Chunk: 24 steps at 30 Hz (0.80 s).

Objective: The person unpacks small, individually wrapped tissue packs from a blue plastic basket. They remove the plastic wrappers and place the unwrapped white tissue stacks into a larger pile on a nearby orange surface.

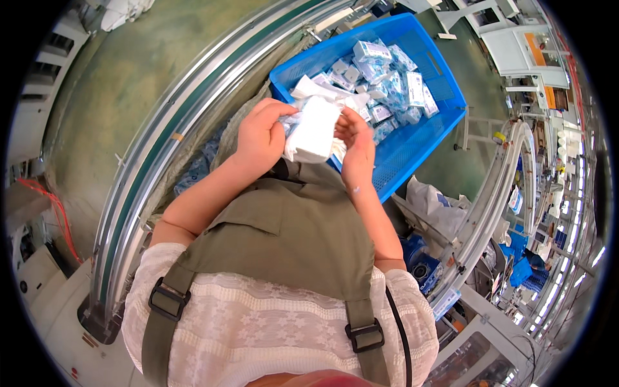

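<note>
Well, straight at twelve o'clock from the apron, the left hand pinches a white bundle by its nine-o'clock side, the right hand curling fingers round its three; toward one o'clock, a blue crate holds small packs.

Bright light nearly bleaches the white packet; edge distortion bends the conveyor
</note>
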### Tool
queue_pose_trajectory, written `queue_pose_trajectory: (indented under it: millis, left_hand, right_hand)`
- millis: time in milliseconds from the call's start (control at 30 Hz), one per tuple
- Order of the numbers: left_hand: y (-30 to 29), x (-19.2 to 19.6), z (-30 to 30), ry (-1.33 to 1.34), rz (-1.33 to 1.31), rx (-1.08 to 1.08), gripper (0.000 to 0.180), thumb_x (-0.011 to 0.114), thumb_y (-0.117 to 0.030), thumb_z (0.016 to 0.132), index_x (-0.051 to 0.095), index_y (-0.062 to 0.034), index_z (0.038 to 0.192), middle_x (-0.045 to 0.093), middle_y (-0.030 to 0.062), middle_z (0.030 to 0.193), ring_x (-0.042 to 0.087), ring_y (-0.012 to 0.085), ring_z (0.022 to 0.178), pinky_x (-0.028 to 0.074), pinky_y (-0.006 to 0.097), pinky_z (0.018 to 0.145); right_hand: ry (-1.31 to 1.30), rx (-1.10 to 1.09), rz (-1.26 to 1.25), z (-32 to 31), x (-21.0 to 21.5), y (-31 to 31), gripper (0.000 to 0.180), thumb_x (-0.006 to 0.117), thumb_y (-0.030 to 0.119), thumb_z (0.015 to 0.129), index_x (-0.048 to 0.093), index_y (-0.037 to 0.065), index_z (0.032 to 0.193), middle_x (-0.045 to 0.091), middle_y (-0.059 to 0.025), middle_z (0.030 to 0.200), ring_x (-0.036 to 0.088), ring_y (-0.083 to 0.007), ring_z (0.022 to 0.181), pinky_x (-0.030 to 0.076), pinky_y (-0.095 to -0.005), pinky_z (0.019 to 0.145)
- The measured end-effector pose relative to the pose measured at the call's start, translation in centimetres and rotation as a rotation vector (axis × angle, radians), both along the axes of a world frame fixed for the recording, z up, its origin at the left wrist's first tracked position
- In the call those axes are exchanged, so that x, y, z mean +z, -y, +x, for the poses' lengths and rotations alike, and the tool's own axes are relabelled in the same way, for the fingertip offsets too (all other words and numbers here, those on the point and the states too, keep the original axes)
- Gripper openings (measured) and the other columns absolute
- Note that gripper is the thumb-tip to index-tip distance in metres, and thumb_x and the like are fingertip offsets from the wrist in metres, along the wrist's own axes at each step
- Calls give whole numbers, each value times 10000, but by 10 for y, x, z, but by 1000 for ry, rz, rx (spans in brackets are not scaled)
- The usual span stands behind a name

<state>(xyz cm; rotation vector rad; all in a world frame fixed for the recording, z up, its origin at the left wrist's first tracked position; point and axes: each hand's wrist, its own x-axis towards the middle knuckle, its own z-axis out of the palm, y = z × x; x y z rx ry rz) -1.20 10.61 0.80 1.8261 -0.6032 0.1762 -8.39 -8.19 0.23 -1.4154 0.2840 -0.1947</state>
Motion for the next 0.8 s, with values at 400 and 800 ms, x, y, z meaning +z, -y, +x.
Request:
queue_pose_trajectory:
  millis: [400,800]
  left_hand:
    - [-22,21,13,-19,1,-216,536,633,-24,768,487,-14,1284,447,187,1326,585,265,1038,501,330,765]
    - [-45,-32,6,64,207,-26,203,647,-100,837,654,-31,1028,648,131,868,624,316,766,507,361,668]
  right_hand:
    - [131,23,-830,-3,39,-40,958,823,123,662,264,-22,1426,587,-226,1237,601,-321,1131,472,-353,942]
    - [186,220,-732,-8,19,-45,816,802,108,697,378,-51,1376,574,-234,1254,582,-331,1161,466,-363,958]
